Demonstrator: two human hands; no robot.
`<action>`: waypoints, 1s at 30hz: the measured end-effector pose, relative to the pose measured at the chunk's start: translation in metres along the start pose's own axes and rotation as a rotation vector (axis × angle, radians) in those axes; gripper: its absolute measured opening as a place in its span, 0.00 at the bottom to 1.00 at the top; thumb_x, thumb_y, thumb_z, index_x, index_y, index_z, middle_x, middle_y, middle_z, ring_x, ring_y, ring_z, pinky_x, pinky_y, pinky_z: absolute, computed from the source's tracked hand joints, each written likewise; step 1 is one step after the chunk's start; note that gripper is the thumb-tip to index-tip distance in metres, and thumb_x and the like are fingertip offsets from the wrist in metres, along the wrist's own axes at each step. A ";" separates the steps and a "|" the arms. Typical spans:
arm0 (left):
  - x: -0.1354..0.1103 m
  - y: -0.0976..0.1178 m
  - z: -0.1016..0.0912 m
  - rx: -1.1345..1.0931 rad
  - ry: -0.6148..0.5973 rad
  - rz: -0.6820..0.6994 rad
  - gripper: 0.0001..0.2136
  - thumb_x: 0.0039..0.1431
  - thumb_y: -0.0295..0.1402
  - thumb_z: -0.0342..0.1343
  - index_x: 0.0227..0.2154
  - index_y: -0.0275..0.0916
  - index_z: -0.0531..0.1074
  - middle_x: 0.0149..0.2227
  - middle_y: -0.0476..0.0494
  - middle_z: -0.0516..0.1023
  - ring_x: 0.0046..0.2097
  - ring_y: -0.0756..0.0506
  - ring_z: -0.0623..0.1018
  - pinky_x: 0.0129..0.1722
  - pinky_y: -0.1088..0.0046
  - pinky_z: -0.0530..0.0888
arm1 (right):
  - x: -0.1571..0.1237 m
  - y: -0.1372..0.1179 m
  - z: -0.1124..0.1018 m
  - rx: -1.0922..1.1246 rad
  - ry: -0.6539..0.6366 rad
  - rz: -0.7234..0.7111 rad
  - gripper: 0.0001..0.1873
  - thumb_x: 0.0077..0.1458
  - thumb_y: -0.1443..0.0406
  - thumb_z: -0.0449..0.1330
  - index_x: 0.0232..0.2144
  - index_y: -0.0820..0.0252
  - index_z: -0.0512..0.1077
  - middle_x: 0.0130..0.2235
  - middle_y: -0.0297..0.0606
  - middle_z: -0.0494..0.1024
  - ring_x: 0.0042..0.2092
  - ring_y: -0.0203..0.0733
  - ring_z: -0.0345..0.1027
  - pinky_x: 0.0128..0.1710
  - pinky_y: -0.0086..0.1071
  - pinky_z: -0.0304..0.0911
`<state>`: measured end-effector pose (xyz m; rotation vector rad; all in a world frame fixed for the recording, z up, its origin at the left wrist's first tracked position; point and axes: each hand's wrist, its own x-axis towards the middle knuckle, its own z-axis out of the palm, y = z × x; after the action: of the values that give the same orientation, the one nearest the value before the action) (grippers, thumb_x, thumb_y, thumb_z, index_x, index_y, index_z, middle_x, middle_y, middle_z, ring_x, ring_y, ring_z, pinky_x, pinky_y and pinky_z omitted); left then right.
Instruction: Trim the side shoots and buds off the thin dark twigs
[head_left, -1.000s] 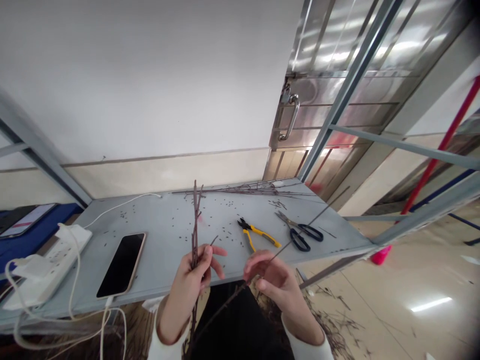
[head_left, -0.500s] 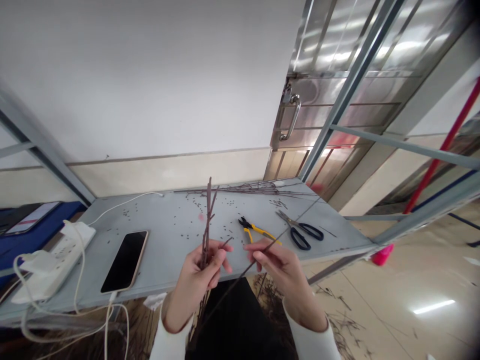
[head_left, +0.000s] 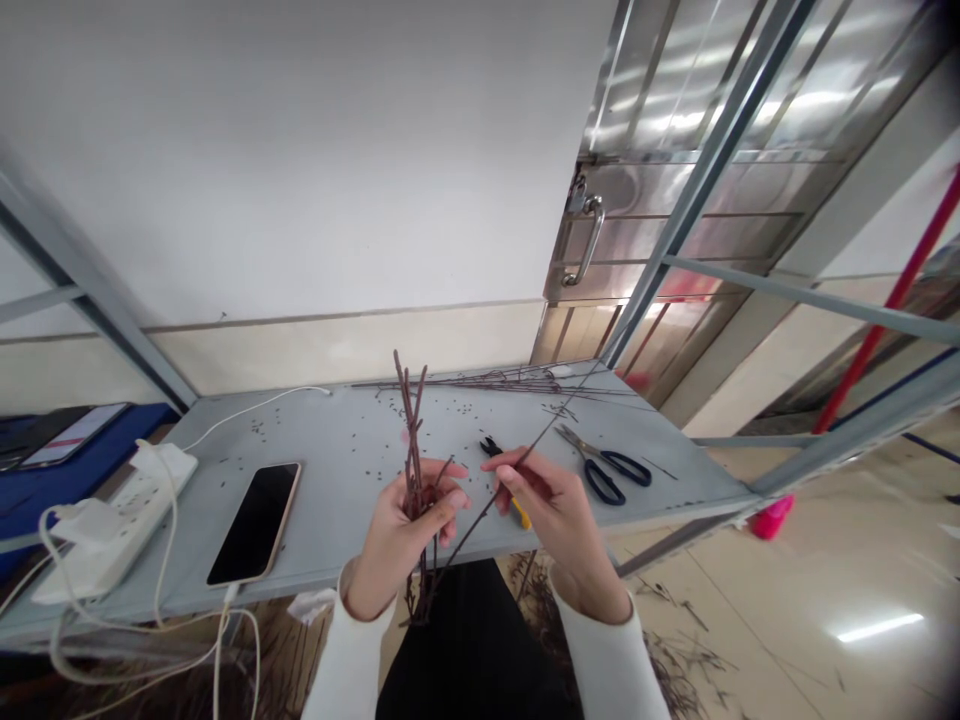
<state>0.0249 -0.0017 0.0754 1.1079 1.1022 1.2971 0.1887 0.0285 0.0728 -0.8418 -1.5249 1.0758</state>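
Observation:
My left hand (head_left: 401, 535) is closed around a small bunch of dark reddish-brown twigs (head_left: 412, 430), which stick up above it and hang down below. My right hand (head_left: 551, 510) pinches one long thin twig (head_left: 487, 520) between thumb and fingertips, and that twig runs down towards the bunch. Yellow-handled pliers (head_left: 495, 449) lie on the grey metal shelf (head_left: 345, 470), mostly hidden behind my right hand. Black-handled scissors (head_left: 604, 465) rest just to the right of that hand, not touching it.
A black smartphone (head_left: 255, 523) lies on the shelf, cabled to a white power strip (head_left: 112, 525) at the left. Long twigs (head_left: 495, 382) lie along the far edge, with small dark buds scattered over the shelf. Twig litter covers the floor (head_left: 675, 670) below.
Both hands have moved closer together and higher. The twig in my right hand now tilts up towards the far right, and my right hand now covers most of the pliers.

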 end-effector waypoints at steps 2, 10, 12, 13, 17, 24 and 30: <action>0.003 -0.001 0.000 0.025 -0.001 -0.012 0.15 0.45 0.41 0.64 0.33 0.36 0.72 0.25 0.50 0.73 0.19 0.55 0.67 0.17 0.79 0.65 | 0.001 -0.001 0.001 -0.002 0.003 0.006 0.12 0.56 0.59 0.56 0.30 0.62 0.72 0.22 0.31 0.69 0.22 0.33 0.65 0.22 0.27 0.63; 0.015 -0.008 0.002 0.205 -0.131 0.054 0.11 0.50 0.37 0.61 0.33 0.35 0.75 0.28 0.46 0.76 0.24 0.53 0.65 0.23 0.76 0.62 | 0.006 0.004 0.004 0.019 0.000 0.041 0.11 0.54 0.57 0.58 0.31 0.60 0.71 0.21 0.30 0.69 0.22 0.34 0.66 0.24 0.29 0.64; 0.018 -0.011 0.003 0.218 -0.126 0.047 0.11 0.49 0.37 0.61 0.32 0.35 0.75 0.28 0.45 0.77 0.25 0.51 0.67 0.25 0.75 0.63 | 0.007 0.005 0.005 0.020 -0.001 0.055 0.12 0.53 0.57 0.58 0.32 0.60 0.71 0.20 0.30 0.68 0.22 0.34 0.65 0.25 0.29 0.64; 0.019 -0.013 0.004 0.220 -0.140 0.043 0.10 0.49 0.37 0.61 0.31 0.35 0.75 0.28 0.44 0.77 0.26 0.50 0.68 0.26 0.75 0.63 | 0.007 0.005 0.005 0.017 -0.003 0.063 0.12 0.53 0.57 0.58 0.32 0.60 0.71 0.20 0.29 0.68 0.22 0.34 0.65 0.25 0.29 0.64; 0.024 -0.021 0.006 0.235 -0.150 0.010 0.09 0.48 0.37 0.61 0.28 0.36 0.76 0.27 0.46 0.77 0.26 0.49 0.69 0.27 0.74 0.64 | 0.003 0.010 -0.005 -0.088 -0.052 0.040 0.14 0.55 0.55 0.56 0.36 0.59 0.71 0.23 0.32 0.70 0.25 0.36 0.65 0.27 0.30 0.65; 0.026 -0.021 -0.004 0.307 -0.025 -0.061 0.12 0.47 0.41 0.61 0.28 0.37 0.78 0.22 0.49 0.75 0.22 0.51 0.65 0.23 0.74 0.61 | -0.014 0.092 -0.106 -0.739 0.370 0.069 0.26 0.57 0.47 0.45 0.40 0.60 0.70 0.40 0.48 0.73 0.43 0.51 0.66 0.43 0.44 0.64; 0.025 -0.022 -0.006 0.253 -0.031 -0.082 0.13 0.48 0.43 0.60 0.26 0.36 0.77 0.20 0.49 0.73 0.20 0.52 0.63 0.22 0.74 0.59 | -0.042 0.178 -0.162 -1.267 0.367 0.207 0.31 0.56 0.48 0.44 0.53 0.63 0.59 0.50 0.55 0.66 0.51 0.60 0.61 0.49 0.51 0.58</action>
<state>0.0215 0.0235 0.0530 1.2499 1.3013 1.0933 0.3522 0.0854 -0.0990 -1.9402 -1.7294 -0.0843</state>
